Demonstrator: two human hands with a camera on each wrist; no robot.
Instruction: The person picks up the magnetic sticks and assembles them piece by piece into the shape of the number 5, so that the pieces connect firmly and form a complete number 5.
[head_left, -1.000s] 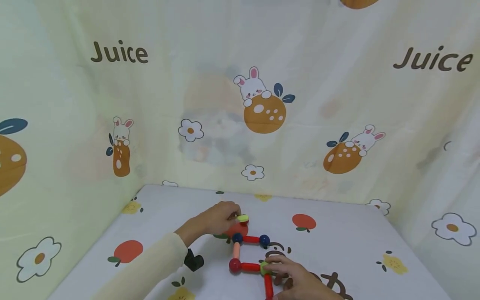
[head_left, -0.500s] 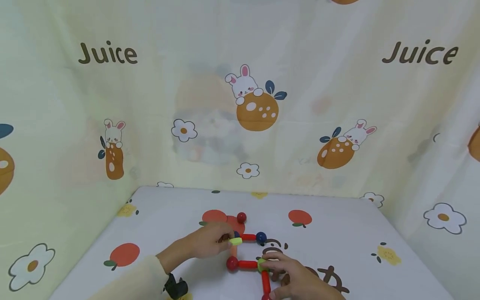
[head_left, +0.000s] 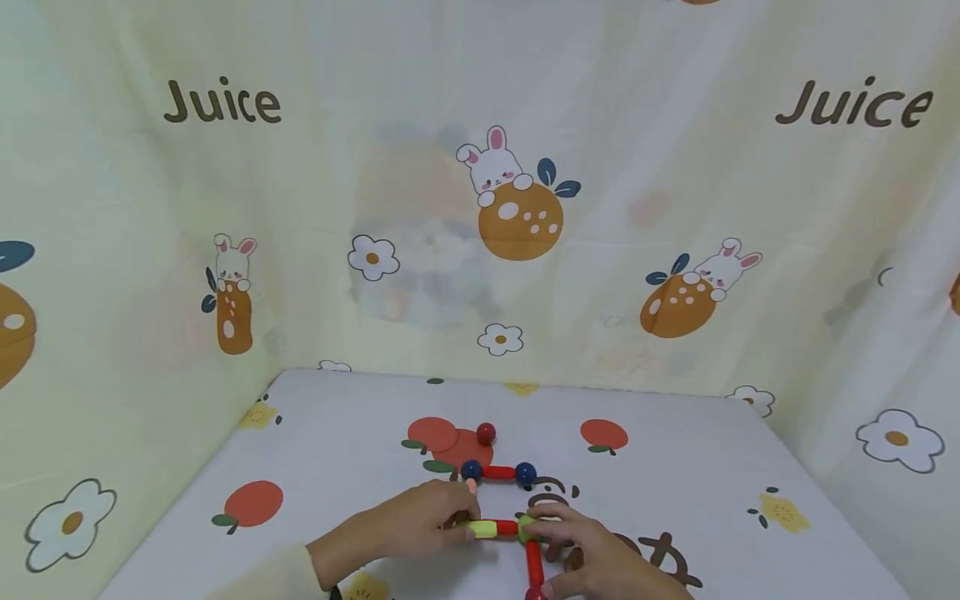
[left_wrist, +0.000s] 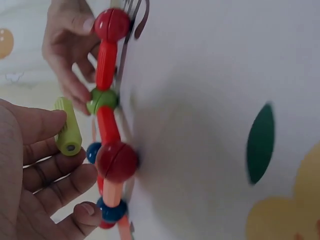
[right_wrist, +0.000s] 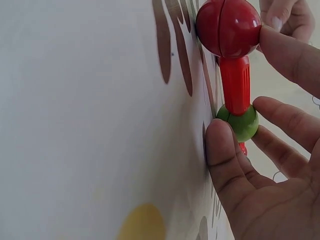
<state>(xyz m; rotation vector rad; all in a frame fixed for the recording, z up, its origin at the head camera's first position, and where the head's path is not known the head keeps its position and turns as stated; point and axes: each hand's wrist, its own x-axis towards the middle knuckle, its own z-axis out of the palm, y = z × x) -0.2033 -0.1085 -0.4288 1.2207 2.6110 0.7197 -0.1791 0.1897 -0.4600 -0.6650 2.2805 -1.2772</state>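
Note:
My left hand [head_left: 431, 518] pinches a yellow-green magnetic rod [left_wrist: 68, 131] between thumb and fingers, a metal dot showing at its end. In the head view this rod overlaps the joined balls and rods; the left wrist view shows it apart from them. My right hand [head_left: 603, 557] holds the green ball [right_wrist: 243, 124] with its fingertips, and one finger touches the near red ball [right_wrist: 230, 27]. A red rod [right_wrist: 235, 86] joins those two balls. Another red rod [left_wrist: 108, 124] links the green ball to a second red ball [left_wrist: 117, 162], hidden behind my left hand in the head view.
From that ball a pink rod [left_wrist: 113, 194] leads to a blue ball [head_left: 471, 472], which a red rod [head_left: 498, 472] joins to another blue ball [head_left: 526, 474]. A loose red ball [head_left: 486, 433] lies behind. The fruit-print tabletop [head_left: 675, 467] meets a curtain [head_left: 420, 167] at the back.
My left hand has carried the yellow-green rod from beside the loose red ball toward me, down to the near red ball. My right hand has stayed at the green ball.

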